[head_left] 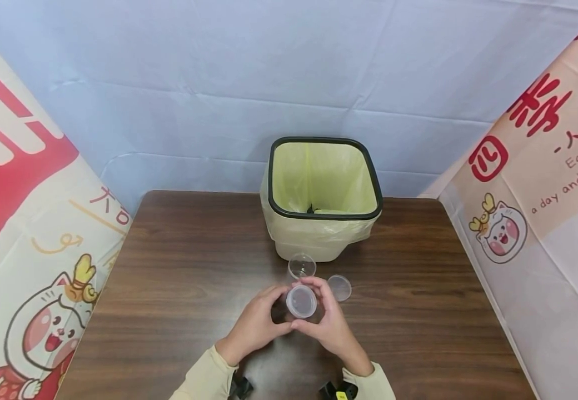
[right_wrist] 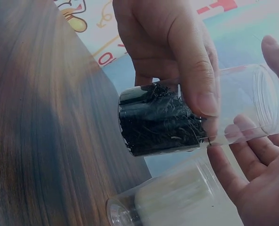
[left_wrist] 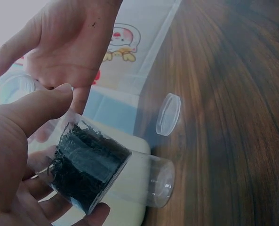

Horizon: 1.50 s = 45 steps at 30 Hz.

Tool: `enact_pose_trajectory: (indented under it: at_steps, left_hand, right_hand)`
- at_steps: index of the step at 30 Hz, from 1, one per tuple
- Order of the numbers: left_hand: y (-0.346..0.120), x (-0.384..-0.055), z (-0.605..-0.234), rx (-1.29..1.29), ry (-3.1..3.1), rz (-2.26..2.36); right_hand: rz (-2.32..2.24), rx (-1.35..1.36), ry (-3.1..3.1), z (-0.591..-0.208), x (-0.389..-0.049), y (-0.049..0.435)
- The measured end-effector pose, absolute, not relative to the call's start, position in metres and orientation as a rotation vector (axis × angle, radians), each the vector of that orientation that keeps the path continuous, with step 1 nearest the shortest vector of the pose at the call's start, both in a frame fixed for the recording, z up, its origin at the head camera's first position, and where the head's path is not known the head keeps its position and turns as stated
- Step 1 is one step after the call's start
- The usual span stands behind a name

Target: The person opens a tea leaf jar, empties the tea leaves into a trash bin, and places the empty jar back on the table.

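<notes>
My left hand (head_left: 261, 319) grips a clear plastic jar (right_wrist: 163, 117), thumb on one side and fingers on the other. Dark, shredded dry leaves, like tea, fill its lower part. From the head view the jar's round, whitish top faces up. My right hand (head_left: 329, 322) curves loosely around the jar's upper end, fingers spread and thumb held out from the wall; a few dark specks dot its palm in the left wrist view. Just beyond stands a second clear jar (head_left: 302, 266) with no leaves showing inside. A clear round lid (head_left: 339, 288) lies on the table beside it.
A bin (head_left: 299, 244) with a black rim and a pale yellow liner stands at the back of the brown wooden table (head_left: 194, 250). Something dark shows low inside it. Printed cloths hang at both sides, and a pale blue cloth (head_left: 219, 83) hangs behind.
</notes>
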<state>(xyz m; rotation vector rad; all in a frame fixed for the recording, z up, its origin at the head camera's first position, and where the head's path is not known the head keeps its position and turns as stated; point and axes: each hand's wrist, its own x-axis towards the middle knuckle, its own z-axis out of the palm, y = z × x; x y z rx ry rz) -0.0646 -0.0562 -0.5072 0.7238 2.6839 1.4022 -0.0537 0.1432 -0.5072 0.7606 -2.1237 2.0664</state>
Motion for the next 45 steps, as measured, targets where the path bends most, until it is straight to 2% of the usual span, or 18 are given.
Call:
enact_pose_trajectory:
  at_steps: [45]
  left_hand:
    - [-0.0582, -0.0654, -0.5118, 0.725, 2.665, 1.429]
  right_hand:
    - [2.053, 0.670, -2.165, -0.5106, -0.0542, 0.1367]
